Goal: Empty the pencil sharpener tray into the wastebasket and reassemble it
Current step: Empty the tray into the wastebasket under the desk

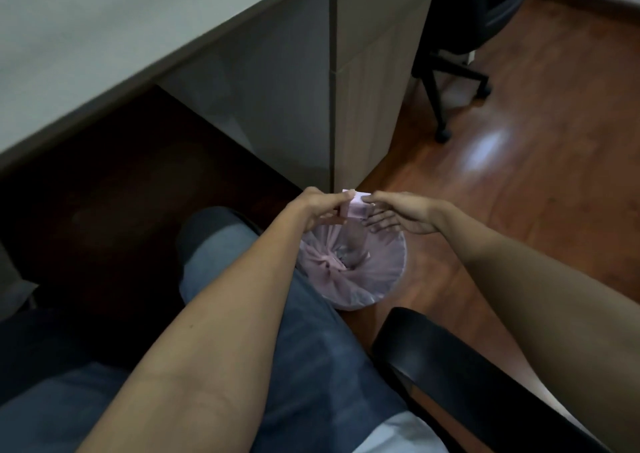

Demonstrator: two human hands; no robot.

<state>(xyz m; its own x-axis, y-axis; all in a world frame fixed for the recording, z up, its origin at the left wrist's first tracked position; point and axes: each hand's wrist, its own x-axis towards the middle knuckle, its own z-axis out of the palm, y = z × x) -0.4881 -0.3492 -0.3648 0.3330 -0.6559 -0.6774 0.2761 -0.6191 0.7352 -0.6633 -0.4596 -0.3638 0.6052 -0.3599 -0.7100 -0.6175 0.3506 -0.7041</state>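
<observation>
I sit on a chair and hold the pink pencil sharpener with both hands directly above the wastebasket, so that shavings fall inside the pink bag and not on the wooden floor. My left hand is closed around the left part of the sharpener. My right hand touches the right part with the thumb on top and the other fingers stretched loosely below. I judge that I am separating the tray or joining it again; the picture is too blurred to tell which. The wastebasket stands on the floor just beside my knee. The cabinet under the tabletop is near behind, and the black armrest lies under my right arm.
</observation>
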